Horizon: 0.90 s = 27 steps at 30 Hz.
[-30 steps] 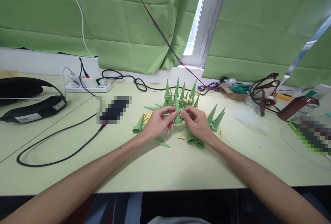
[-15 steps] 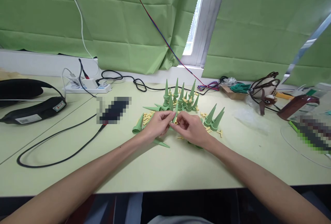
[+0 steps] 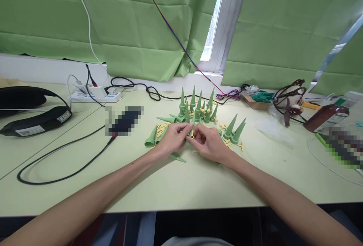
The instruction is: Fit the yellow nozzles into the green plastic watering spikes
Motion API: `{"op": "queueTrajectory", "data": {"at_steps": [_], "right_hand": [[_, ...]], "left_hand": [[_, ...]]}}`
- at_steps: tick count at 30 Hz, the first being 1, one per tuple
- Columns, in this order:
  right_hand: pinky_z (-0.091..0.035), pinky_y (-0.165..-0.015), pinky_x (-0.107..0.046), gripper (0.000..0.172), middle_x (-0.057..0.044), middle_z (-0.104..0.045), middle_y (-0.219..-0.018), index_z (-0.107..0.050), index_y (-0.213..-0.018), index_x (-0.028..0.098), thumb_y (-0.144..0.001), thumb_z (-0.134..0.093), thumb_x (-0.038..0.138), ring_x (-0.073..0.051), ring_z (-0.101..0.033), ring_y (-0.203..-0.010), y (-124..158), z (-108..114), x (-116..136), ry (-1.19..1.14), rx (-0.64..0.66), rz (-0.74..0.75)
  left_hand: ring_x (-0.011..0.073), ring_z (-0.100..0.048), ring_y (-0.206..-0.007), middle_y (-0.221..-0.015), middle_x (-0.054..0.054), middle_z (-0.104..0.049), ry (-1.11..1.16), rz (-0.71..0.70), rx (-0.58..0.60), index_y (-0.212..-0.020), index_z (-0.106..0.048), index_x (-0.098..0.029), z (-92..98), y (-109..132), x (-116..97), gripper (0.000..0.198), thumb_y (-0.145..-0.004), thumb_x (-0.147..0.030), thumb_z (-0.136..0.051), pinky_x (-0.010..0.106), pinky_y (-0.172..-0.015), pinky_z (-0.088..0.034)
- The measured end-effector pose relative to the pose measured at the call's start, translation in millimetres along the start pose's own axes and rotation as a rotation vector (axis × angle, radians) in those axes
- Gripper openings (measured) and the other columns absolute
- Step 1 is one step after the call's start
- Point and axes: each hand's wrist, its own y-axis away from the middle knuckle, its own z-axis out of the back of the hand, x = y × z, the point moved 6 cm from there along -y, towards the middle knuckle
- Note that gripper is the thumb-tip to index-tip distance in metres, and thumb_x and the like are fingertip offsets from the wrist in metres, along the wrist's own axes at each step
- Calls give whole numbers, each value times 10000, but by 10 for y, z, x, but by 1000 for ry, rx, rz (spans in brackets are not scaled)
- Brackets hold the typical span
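Observation:
Close together over the middle of the table, my left hand (image 3: 173, 137) and my right hand (image 3: 210, 140) are both closed. My left fingers pinch a green plastic watering spike (image 3: 194, 119); its lower part is hidden by the fingers. At its near end, my right thumb and fingertips grip a small yellow valve (image 3: 192, 136) whose round open end faces me. Whether valve and spike are joined cannot be made out. Upright green spikes (image 3: 199, 106) with yellow valves stand behind my hands. Loose yellow valves (image 3: 161, 129) and a tipped spike (image 3: 151, 137) lie left of them.
Two spikes (image 3: 235, 131) lean right of my hands. A dark pixelated device (image 3: 124, 122) with a looped black cable (image 3: 65, 182) lies left, before a white power strip (image 3: 96, 95). On the right are a cardboard box (image 3: 255, 103), clear plastic wrap (image 3: 276, 130) and a brown bottle (image 3: 326, 118).
Both hands stay almost in place. My right fingers have shifted slightly at the yellow valve, and its open end sits a little lower and turned. The spike remains in my left hand.

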Motion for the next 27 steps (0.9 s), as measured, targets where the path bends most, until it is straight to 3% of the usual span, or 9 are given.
{"op": "queueTrajectory", "data": {"at_steps": [27], "right_hand": [[-314,-503,-233,232,76,-417,-549,-420,-744,209,-864,-602,290,-83,-371,-486,-14,-21,-32,-10,57,-24]], "left_hand": [[39,-233,-354,-460,-77,-294,-57,-20,-14,-708,-554,-159,-2,18,-18,445,-886,-566,-525,188,-350,-182]]}}
